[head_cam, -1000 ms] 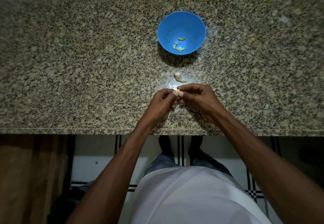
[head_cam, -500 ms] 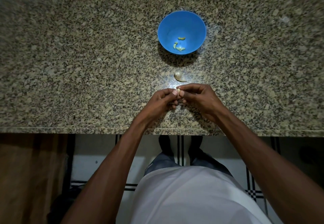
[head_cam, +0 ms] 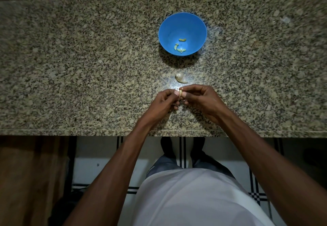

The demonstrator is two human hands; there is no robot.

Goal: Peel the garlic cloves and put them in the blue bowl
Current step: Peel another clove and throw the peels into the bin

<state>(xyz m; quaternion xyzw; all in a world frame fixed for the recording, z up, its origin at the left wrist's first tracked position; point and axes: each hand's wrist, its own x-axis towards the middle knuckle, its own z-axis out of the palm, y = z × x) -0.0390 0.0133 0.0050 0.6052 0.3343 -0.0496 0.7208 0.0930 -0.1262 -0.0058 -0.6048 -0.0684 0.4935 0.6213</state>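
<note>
A blue bowl (head_cam: 182, 24) stands on the granite counter (head_cam: 88, 66) and holds three small peeled garlic cloves (head_cam: 180, 48). Below it on the counter lies one unpeeled garlic clove (head_cam: 179, 77) with pale papery skin. Nearer to me, my left hand (head_cam: 165, 102) and my right hand (head_cam: 201, 98) meet above the counter. Both pinch a small pale garlic clove (head_cam: 180, 93) between thumbs and fingertips. Most of that clove is hidden by my fingers.
The counter's front edge (head_cam: 88, 131) runs across the view just below my wrists. Under it are a tiled floor with black stripes (head_cam: 182, 153) and a brown cabinet front (head_cam: 31, 181) at the left. A dark wall strip runs behind the counter.
The two hands stay together on the clove, with the fingers shifting slightly around it. More of the pale clove shows between the thumbs now.
</note>
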